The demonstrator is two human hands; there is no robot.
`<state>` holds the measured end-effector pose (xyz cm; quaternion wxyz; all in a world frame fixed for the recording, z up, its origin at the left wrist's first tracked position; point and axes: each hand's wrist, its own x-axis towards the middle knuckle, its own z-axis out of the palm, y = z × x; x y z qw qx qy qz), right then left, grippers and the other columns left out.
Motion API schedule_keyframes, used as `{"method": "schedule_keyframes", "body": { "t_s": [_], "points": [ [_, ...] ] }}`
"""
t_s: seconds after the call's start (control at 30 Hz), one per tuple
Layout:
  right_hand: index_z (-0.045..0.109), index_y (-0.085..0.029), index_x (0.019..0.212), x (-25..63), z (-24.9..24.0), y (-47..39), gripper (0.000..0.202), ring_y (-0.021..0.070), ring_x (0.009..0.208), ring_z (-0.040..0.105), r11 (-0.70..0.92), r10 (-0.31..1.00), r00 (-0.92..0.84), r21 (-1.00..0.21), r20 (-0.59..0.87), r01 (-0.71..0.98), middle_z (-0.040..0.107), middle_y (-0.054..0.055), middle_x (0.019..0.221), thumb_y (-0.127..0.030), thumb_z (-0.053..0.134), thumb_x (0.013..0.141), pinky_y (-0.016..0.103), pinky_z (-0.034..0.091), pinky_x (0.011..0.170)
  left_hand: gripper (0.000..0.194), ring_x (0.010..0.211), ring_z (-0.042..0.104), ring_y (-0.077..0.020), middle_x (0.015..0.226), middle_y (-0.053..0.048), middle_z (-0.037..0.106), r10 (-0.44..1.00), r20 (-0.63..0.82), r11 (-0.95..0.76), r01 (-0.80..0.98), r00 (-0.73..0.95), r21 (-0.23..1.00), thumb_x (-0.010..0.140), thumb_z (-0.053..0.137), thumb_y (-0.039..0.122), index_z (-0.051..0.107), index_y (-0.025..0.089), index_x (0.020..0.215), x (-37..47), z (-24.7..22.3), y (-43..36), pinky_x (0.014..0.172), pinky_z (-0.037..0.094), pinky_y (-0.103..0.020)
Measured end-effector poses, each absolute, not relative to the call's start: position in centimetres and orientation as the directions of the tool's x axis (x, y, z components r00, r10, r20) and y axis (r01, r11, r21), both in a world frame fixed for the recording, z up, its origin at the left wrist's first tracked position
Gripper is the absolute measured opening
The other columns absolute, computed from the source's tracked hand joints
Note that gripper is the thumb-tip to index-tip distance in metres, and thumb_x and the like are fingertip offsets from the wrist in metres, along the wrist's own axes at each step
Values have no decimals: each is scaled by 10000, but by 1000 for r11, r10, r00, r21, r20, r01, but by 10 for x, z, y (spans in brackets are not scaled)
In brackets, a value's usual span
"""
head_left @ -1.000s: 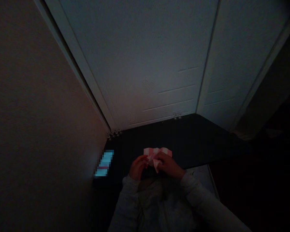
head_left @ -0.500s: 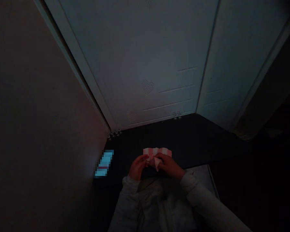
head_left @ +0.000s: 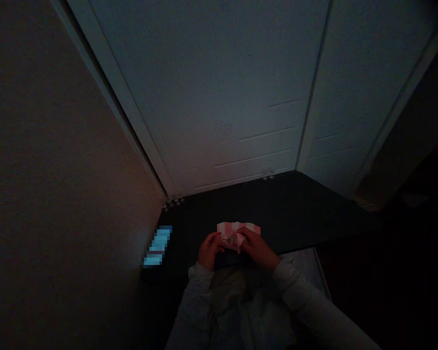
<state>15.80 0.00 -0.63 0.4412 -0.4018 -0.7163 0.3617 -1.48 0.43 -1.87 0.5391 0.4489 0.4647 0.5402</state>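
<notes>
A small pink-and-white striped cloth (head_left: pixel 254 229) lies at the near edge of the dark table, its front part crumpled and folded. My left hand (head_left: pixel 209 250) grips its left side between bent fingers and thumb. At the right side, my right hand (head_left: pixel 257 249) pinches the folded part, with the fingers over the top. A paler, greyish patch shows in the middle of the cloth, too dim to make out. The fingertips are partly lost in the folds.
The dark tabletop (head_left: pixel 241 201) meets a white panel (head_left: pixel 222 87) with embossed hearts. A lit, pixelated screen (head_left: pixel 157 247) is at the left by the wall. Several small shiny clear pieces (head_left: pixel 172 201) stand at the back left corner, others (head_left: pixel 268 174) farther right.
The corner of cloth that hung down by my right hand is now drawn up, and the middle looks flatter. My left hand has shifted slightly to the right.
</notes>
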Motion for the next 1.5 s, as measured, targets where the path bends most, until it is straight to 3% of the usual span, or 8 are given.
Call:
{"method": "schedule_keyframes", "body": {
  "t_s": [0.3,0.6,1.03,1.3,1.5],
  "points": [
    [525,-169,877,158,-6,1,239,151,771,515,395,898,-301,-890,321,230,577,21,843,-104,456,658,262,381,687,302,515,499,-73,688,-18,580,1000,25,-25,-58,3,998,636,585,346,585,133,851,-19,-21,6,512,416,-204],
    [548,-189,996,156,-4,0,354,171,878,522,480,842,-411,-833,349,275,598,44,957,-81,400,692,294,379,780,319,757,569,-170,807,-65,622,1000,6,-3,-182,13,983,581,643,300,580,136,848,-18,-19,3,738,432,-313],
    [575,-169,938,157,-5,-1,354,177,864,528,506,841,-406,-787,358,353,612,56,932,-44,400,658,297,379,781,289,815,562,-163,840,-61,629,998,9,9,-257,70,966,579,652,228,571,144,844,-19,-19,1,790,401,-312],
    [566,-164,925,156,-6,-2,288,170,832,524,481,865,-357,-788,354,384,607,58,899,-83,399,705,281,378,747,318,772,558,-160,820,-63,619,1000,8,-6,-201,11,979,574,650,287,587,134,846,-19,-21,4,715,426,-282],
    [570,-164,857,157,-5,-3,239,154,756,520,440,883,-345,-817,319,372,601,34,816,-88,420,687,252,375,684,324,553,518,-93,703,-31,605,1000,-7,10,-126,28,992,613,609,335,583,130,863,-17,-17,2,546,410,-221]
  ]
}}
